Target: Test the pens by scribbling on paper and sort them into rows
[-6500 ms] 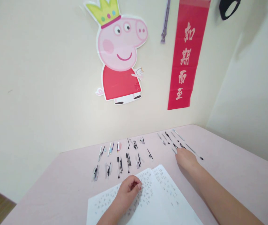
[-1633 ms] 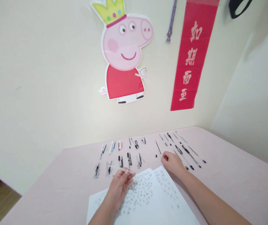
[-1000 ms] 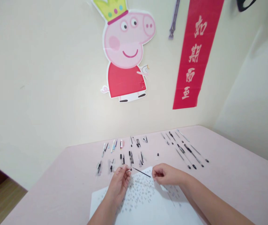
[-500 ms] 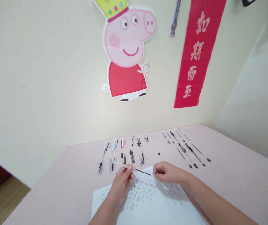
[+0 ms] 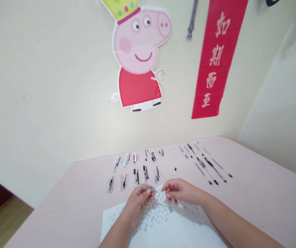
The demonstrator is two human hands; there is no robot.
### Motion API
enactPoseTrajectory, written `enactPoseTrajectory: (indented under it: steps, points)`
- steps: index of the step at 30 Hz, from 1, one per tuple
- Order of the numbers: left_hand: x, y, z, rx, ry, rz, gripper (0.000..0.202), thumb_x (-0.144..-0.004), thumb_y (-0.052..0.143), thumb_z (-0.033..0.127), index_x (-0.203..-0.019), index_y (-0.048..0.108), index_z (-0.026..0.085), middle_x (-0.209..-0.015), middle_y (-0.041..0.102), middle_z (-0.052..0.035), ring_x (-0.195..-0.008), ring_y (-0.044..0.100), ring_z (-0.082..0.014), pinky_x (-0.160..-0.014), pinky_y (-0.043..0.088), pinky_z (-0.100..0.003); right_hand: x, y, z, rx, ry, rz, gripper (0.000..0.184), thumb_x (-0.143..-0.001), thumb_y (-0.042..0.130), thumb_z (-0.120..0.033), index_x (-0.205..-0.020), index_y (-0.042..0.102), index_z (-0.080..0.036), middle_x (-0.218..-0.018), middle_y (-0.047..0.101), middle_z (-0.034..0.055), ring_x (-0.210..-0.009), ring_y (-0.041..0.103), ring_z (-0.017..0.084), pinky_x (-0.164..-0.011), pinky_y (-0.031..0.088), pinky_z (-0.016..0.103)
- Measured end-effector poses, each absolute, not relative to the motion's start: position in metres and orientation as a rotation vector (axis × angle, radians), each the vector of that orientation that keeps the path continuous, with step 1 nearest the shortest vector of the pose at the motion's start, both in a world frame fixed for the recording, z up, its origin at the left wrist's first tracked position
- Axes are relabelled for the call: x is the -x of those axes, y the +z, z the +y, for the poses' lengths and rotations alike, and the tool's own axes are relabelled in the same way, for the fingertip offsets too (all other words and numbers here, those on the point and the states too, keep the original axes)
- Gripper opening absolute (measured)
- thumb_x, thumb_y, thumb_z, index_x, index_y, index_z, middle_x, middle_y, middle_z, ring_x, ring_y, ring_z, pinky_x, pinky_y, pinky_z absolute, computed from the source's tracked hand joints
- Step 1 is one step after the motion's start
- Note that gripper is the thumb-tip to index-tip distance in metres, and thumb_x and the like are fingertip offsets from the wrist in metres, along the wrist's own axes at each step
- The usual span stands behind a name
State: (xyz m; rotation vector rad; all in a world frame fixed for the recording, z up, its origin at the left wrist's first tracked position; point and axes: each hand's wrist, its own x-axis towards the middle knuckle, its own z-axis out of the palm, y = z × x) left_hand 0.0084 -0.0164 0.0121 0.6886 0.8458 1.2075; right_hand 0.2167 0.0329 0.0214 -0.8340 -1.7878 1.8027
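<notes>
Both hands meet above a white sheet of handwritten paper (image 5: 163, 224) on a pink table (image 5: 254, 193). My left hand (image 5: 139, 203) pinches a clear pen barrel (image 5: 144, 187) that points left and away. My right hand (image 5: 180, 191) is closed on the refill's end, and most of the thin black refill sits inside the barrel. Beyond the hands lie rows of pen caps and small pen parts (image 5: 137, 168). Several pens and refills (image 5: 207, 162) lie to the right.
A tiny black piece (image 5: 175, 169) lies alone between the two groups of parts. A cartoon pig cut-out (image 5: 139, 58) and a red banner (image 5: 214, 58) hang on the wall behind. The table's left edge drops to a wooden floor (image 5: 0, 224).
My right hand took a thin black refill from the table and brought it to the barrel in my left hand. Over the last half second the refill slid into the barrel and the hands closed together.
</notes>
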Motion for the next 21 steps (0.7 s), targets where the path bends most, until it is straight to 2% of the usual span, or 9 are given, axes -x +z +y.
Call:
enactPoseTrajectory:
  steps: [4, 14, 21]
  points:
    - [-0.009, 0.010, -0.019, -0.733, 1.126, 0.800, 0.020, -0.066, 0.079, 0.022, -0.082, 0.069, 0.014, -0.083, 0.069, -0.0042, -0.078, 0.062, -0.0115, -0.073, 0.048, -0.021, -0.212, 0.021, 0.030, 0.794, 1.840, -1.730, 0.033, -0.070, 0.069, -0.031, -0.096, 0.057, -0.015, -0.064, 0.063, -0.0013, -0.055, 0.060, 0.011, -0.046, 0.042, 0.020]
    - [-0.008, 0.009, -0.020, -0.778, 1.049, 0.764, 0.021, -0.067, 0.078, 0.021, -0.084, 0.069, 0.014, -0.080, 0.071, -0.0055, -0.077, 0.064, -0.0133, -0.074, 0.047, -0.024, -0.202, 0.018, 0.025, 0.824, 1.877, -1.647, 0.041, -0.063, 0.075, -0.034, -0.095, 0.057, -0.015, -0.064, 0.064, -0.0016, -0.054, 0.062, 0.012, -0.046, 0.044, 0.021]
    - [-0.009, 0.007, -0.019, -0.758, 1.057, 0.774, 0.020, -0.065, 0.079, 0.021, -0.082, 0.069, 0.014, -0.077, 0.070, -0.0047, -0.074, 0.064, -0.0124, -0.070, 0.048, -0.022, -0.200, 0.022, 0.022, 0.848, 1.839, -1.656, 0.041, -0.064, 0.074, -0.037, -0.095, 0.057, -0.015, -0.064, 0.063, -0.0021, -0.056, 0.061, 0.012, -0.050, 0.044, 0.023]
